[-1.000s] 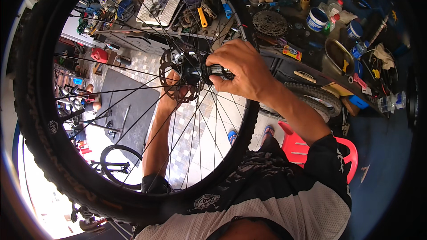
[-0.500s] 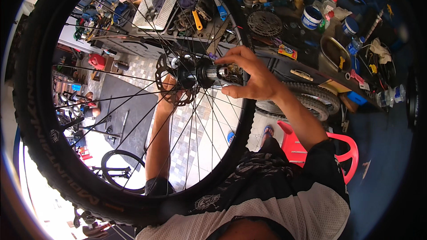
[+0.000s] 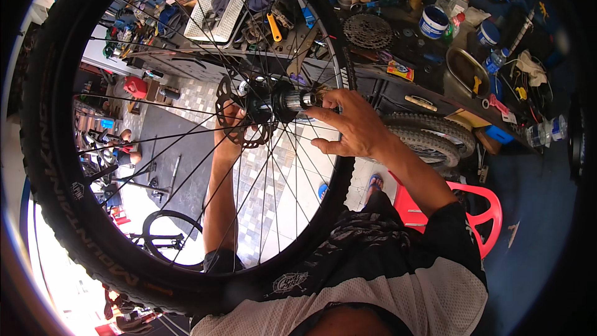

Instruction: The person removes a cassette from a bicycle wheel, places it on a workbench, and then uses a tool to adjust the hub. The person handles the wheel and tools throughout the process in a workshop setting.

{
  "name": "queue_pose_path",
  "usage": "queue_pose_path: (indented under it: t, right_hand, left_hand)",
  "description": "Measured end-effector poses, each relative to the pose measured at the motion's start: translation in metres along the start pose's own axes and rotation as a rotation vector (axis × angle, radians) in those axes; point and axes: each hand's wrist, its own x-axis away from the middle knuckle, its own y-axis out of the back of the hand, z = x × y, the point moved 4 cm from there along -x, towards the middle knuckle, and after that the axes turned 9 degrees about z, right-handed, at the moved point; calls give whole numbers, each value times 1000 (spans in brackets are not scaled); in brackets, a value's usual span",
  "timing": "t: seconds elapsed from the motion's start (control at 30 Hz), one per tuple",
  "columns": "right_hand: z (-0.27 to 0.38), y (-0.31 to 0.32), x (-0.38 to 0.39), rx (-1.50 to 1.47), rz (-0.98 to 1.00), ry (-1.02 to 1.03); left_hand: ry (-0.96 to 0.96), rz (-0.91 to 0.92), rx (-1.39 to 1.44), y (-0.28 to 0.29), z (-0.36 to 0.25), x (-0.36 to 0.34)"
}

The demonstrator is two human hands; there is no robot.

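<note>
I hold up a bicycle wheel (image 3: 55, 149) with a black tire and spokes. My left hand (image 3: 229, 137) grips the hub (image 3: 264, 102) from behind the black brake rotor (image 3: 227, 96), partly hidden by it. The freehub body (image 3: 289, 102) points right, with a shiny end showing. My right hand (image 3: 351, 124) is beside that end, thumb apart and fingertips close to or touching it; I cannot tell which.
A workbench holds a white plastic basket (image 3: 217, 9), tools, a cassette (image 3: 367, 31), tubs (image 3: 433, 22) and a metal tray (image 3: 466, 71). Spare wheels (image 3: 423, 143) lean below it. A red chair (image 3: 485, 211) is at my right. Another person (image 3: 127, 149) is at far left.
My right hand has loosened from around the freehub body and moved down and right, its fingers spreading. The freehub end now shows. The wheel and view have shifted slightly.
</note>
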Motion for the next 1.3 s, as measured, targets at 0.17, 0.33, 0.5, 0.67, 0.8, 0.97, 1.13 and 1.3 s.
queue_pose_path:
  t: [0.17, 0.33, 0.5, 0.67, 0.8, 0.97, 1.13, 1.3]
  right_hand:
    - [1, 0, -1, -81, 75, -54]
    - [3, -2, -1, -114, 7, -31]
    - [10, -8, -3, -183, 105, -118]
    - [15, -9, 0, -279, 203, -240]
    - [20, -7, 0, -385, 174, -234]
    - [29, 0, -5, -588, 253, -210]
    - [20, 14, 14, -815, 143, -187]
    - [-97, 47, 102, 294, 137, -702]
  left_hand:
    - [-4, 5, -112, -10, -9, -3]
    - [-8, -18, -91, -13, -7, -3]
    - [9, 31, -142, -16, -19, 1]
    - [4, 24, -116, -16, -10, 0]
    - [69, 29, -177, -8, -8, -1]
    - [-12, 18, -276, -2, -6, 2]
    - [-41, 2, -94, 9, 6, 5]
    - [-19, -15, -156, 1, -1, 2]
